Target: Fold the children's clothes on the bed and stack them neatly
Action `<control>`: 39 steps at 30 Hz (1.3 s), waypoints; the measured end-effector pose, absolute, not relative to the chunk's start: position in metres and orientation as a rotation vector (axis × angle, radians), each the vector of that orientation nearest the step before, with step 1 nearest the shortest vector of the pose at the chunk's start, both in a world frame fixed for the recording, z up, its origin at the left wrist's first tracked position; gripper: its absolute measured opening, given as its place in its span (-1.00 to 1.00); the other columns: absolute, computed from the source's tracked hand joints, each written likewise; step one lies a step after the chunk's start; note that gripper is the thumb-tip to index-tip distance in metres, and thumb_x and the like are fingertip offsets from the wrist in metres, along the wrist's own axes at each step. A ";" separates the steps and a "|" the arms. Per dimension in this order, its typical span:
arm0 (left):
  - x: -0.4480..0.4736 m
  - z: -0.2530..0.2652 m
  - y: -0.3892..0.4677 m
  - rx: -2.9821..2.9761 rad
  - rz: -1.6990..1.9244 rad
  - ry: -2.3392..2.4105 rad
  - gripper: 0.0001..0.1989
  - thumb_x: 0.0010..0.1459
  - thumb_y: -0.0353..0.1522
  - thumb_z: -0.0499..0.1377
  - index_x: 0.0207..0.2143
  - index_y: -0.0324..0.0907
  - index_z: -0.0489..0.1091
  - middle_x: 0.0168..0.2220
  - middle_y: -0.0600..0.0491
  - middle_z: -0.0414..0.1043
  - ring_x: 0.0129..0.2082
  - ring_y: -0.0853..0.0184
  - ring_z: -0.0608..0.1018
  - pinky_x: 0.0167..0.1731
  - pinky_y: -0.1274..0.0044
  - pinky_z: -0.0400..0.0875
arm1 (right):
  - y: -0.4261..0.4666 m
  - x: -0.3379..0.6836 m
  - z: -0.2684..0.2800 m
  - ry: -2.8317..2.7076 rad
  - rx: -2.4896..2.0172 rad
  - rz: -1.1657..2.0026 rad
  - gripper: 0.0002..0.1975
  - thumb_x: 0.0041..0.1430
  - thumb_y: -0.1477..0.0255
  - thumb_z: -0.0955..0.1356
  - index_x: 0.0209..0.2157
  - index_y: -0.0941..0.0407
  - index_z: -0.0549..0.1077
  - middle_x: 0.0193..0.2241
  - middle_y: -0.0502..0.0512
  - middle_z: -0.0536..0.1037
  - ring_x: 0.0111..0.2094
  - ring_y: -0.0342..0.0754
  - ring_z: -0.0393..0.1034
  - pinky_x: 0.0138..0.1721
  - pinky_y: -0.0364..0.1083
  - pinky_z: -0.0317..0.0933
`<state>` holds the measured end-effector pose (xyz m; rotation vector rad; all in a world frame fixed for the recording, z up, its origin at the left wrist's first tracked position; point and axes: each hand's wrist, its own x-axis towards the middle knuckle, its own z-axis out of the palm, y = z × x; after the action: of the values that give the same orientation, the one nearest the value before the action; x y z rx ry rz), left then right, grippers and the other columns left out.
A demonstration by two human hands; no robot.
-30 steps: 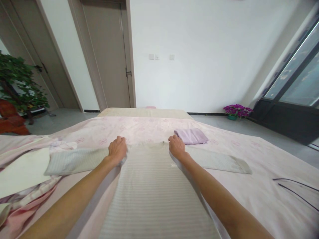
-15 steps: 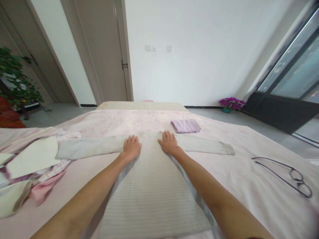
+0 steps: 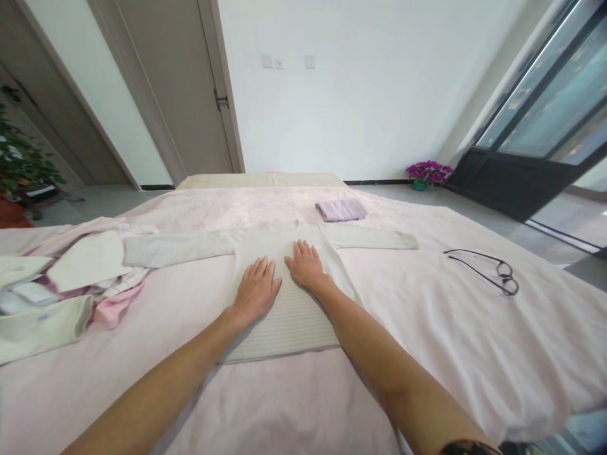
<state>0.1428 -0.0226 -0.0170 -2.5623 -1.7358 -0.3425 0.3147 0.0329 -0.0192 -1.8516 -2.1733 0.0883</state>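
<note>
A pale striped long-sleeved shirt point(image 3: 284, 328) lies flat with both sleeves spread out sideways and its neckline at the far side. My left hand point(image 3: 257, 291) rests palm down on the left of the shirt's chest, fingers stretched out. My right hand point(image 3: 306, 264) lies flat a little farther up, on the chest's right, with its fingers extended. Neither hand grips the fabric. Just beyond the right sleeve is a folded lilac cloth point(image 3: 341, 210).
A pink bedsheet point(image 3: 417, 354) covers the broad surface. Rumpled clothes point(image 3: 85, 272) are heaped at the left, touching the left sleeve. Black-framed glasses point(image 3: 505, 278) lie open at the right. Purple flowers point(image 3: 429, 172) stand on the floor by the wall.
Both hands have moved from the shirt's shoulders down onto its chest, staying flat. The neckline and lower hem now show, and the view has shifted.
</note>
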 end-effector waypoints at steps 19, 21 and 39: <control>0.103 -0.007 -0.047 -2.552 -0.218 -1.671 -0.43 0.36 -0.12 -0.11 0.34 -0.12 0.09 0.38 -0.10 0.02 0.37 0.09 0.07 0.29 0.17 -0.03 | 0.035 0.379 0.020 -2.288 -1.951 -0.184 -0.54 0.42 0.29 0.05 0.03 0.18 0.43 0.03 0.31 0.50 0.15 0.09 0.28 0.25 0.12 -0.14; 0.104 -0.005 -0.048 -2.555 -0.212 -1.681 -0.43 0.36 -0.12 -0.10 0.34 -0.11 0.09 0.38 -0.10 0.01 0.37 0.08 0.07 0.29 0.16 -0.03 | 0.038 0.357 0.021 -2.292 -1.874 -0.199 -0.51 0.41 0.24 0.06 0.15 0.20 0.34 0.15 0.33 0.39 0.25 0.12 0.14 0.26 0.12 -0.16; 0.110 0.027 -0.012 -2.592 -0.251 -1.779 -0.58 0.38 -0.20 -0.14 -0.06 -0.10 0.48 0.00 -0.07 0.50 0.06 0.18 0.47 0.11 0.32 0.24 | 0.071 0.368 -0.028 -2.212 -1.990 -0.150 -0.27 0.37 0.10 0.04 0.34 0.36 0.06 0.34 0.39 0.04 0.37 0.22 -0.13 0.31 0.21 -0.25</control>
<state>0.1100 -0.0118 0.0268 -2.5917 -1.7792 -0.2505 0.3682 0.0708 -0.0285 -1.9904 -2.2121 -0.1498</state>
